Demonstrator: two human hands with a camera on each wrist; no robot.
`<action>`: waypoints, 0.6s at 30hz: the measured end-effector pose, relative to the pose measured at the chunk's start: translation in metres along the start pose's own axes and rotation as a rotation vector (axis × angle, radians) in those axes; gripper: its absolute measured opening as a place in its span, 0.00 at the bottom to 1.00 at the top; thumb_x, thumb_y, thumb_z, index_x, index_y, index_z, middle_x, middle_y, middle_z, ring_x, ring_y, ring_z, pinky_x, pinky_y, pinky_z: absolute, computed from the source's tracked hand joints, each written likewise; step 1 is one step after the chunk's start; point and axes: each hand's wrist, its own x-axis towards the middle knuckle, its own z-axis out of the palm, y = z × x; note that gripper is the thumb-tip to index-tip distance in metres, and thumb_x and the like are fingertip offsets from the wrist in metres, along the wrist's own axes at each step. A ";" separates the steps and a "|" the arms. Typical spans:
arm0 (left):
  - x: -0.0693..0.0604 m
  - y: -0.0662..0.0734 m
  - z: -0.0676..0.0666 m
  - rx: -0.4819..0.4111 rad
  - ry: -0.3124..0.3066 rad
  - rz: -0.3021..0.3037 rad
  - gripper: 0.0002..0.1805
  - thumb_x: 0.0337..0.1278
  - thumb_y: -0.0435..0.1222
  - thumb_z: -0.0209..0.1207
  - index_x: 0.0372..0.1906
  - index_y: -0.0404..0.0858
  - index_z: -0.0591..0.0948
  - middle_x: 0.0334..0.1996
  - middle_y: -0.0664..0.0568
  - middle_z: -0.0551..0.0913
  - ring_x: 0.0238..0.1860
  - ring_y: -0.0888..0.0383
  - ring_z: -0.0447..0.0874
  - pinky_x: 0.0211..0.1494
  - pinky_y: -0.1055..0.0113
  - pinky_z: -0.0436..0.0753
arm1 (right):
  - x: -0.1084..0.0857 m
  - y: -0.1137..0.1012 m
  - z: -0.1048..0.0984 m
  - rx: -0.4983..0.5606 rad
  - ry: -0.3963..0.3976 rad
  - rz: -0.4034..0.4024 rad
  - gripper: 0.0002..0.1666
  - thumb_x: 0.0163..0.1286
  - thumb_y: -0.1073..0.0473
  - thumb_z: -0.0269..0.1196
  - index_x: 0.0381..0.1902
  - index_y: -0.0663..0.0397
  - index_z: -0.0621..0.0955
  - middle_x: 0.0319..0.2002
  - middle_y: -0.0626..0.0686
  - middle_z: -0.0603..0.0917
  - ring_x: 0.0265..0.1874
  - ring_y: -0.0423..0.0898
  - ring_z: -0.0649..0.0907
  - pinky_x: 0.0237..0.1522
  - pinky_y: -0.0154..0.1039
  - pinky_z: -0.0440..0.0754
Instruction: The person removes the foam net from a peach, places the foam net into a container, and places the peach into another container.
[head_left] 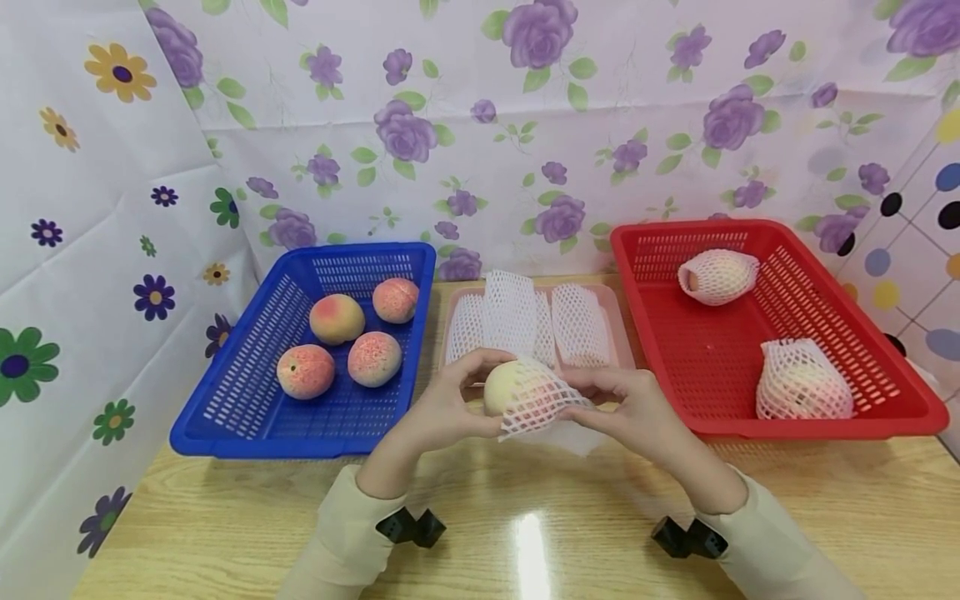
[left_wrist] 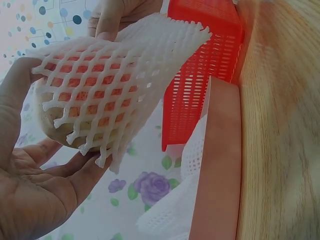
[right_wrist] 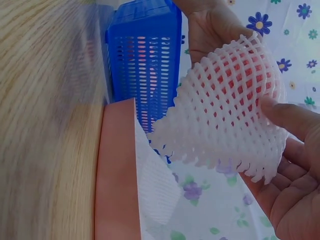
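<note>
A peach is held above the table, its right part covered by a white foam net sleeve. My left hand grips the peach from the left, thumb in front and fingers behind. From the other side my right hand pinches the net between thumb and fingers. In the left wrist view the net's open edge lies across the peach, leaving its pale lower part bare. The right wrist view shows the right thumb pressing on the net, with red skin visible through the mesh.
A blue basket with several bare peaches stands at left. At right, a red basket holds two net-covered peaches. Between them lies a pink tray with several foam nets. Patterned cloth hangs behind.
</note>
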 end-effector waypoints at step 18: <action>0.000 -0.001 -0.005 -0.041 0.055 0.013 0.34 0.36 0.22 0.69 0.57 0.30 0.72 0.51 0.36 0.78 0.45 0.55 0.78 0.49 0.69 0.81 | 0.001 -0.008 -0.012 -0.099 0.040 0.124 0.10 0.51 0.70 0.71 0.35 0.61 0.86 0.30 0.53 0.87 0.25 0.32 0.79 0.27 0.28 0.82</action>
